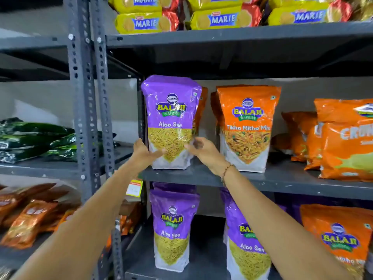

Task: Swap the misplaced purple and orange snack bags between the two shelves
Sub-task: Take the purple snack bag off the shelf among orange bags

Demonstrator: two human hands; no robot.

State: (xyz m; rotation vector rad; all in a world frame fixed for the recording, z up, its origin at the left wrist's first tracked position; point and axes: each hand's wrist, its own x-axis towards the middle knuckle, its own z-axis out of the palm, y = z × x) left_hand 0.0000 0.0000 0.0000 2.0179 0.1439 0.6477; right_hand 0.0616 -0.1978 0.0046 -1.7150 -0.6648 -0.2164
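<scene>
A purple Aloo Sev bag [171, 118] stands upright at the left end of the middle shelf [262, 179], in front of an orange bag. My left hand [143, 152] grips its lower left corner and my right hand [203, 150] holds its lower right side. To its right stands an orange Tikha Mitha Mix bag [247, 126]. On the lower shelf stand two purple Aloo Sev bags [172, 229] [242, 243] and, at the right, an orange Balaji bag [339, 239], partly hidden by my right forearm.
Orange snack packs [347, 138] fill the right of the middle shelf. Marie biscuit packs [222, 17] lie on the top shelf. A grey upright post [101, 118] stands just left of my hands. The left rack holds dark green packs [34, 138] and brown-orange packs [30, 215].
</scene>
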